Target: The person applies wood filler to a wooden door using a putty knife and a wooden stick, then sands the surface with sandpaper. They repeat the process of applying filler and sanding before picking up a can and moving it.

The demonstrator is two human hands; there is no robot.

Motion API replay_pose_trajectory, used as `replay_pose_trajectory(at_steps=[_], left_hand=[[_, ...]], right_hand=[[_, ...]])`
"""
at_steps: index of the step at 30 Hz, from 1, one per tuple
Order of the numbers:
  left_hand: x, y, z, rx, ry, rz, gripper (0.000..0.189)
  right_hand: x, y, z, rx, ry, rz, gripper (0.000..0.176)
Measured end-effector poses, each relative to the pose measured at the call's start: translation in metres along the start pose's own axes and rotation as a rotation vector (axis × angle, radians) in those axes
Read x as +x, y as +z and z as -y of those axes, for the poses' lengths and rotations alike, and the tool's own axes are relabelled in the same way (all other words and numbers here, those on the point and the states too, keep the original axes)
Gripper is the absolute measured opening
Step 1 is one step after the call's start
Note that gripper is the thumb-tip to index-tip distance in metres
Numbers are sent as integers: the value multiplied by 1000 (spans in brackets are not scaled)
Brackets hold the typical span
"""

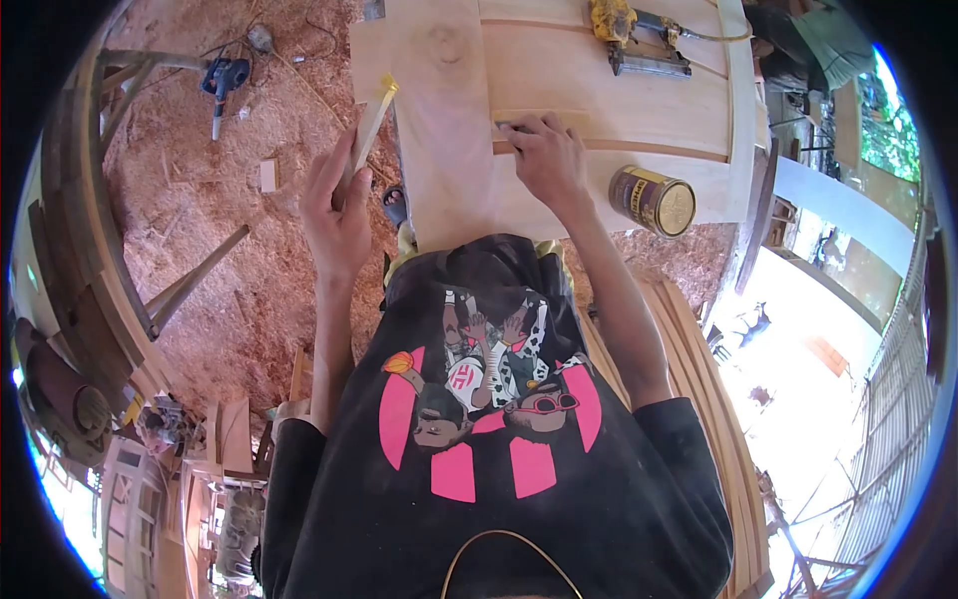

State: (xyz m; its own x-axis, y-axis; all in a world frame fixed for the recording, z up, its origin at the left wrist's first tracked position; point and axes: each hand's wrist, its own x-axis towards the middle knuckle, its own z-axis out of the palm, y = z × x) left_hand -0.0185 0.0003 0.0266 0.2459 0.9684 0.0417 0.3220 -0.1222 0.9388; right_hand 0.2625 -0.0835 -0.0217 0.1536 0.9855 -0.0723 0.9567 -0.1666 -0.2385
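My left hand [337, 205] is closed round a flat, pale wooden stick [373, 125] with a yellow smear at its tip, held at the near left edge of the work. On the pale wooden panel [444, 150], my right hand [551, 165] has its fingers bent together, pressed down beside a thin wood strip [544, 117]. Something small and dark shows at those fingertips, too small to name. Right of that hand stands a brown and yellow can [652, 202] with its lid facing up.
A yellow nail gun [639, 38] with a hose lies at the panel's far right. A blue power tool [224, 90] rests on the sawdust-covered floor [225, 270], near a small wood block [268, 176]. Long boards [689, 369] lie at my right side. Another person [813, 45] is partly visible at top right.
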Motion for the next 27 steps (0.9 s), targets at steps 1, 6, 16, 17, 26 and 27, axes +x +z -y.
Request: replay_pose_trajectory(at_steps=[1, 6, 16, 17, 26, 27], left_hand=[[1, 0, 1, -1, 1, -1, 50], [3, 0, -2, 16, -1, 33, 50], [-2, 2, -4, -2, -18, 26, 49], [-2, 3, -1, 4, 11, 27, 49], [0, 3, -4, 36, -8, 47, 48], [0, 2, -4, 45, -25, 52, 47]], right_hand=[[2, -3, -2, -1, -1, -1, 28], [19, -11, -13, -16, 121, 77, 31], [16, -2, 4, -23, 91, 39, 31], [14, -4, 5, -32, 87, 77, 31], [5, 9, -1, -12, 37, -28, 28], [2, 8, 1, -16, 9, -58, 28]])
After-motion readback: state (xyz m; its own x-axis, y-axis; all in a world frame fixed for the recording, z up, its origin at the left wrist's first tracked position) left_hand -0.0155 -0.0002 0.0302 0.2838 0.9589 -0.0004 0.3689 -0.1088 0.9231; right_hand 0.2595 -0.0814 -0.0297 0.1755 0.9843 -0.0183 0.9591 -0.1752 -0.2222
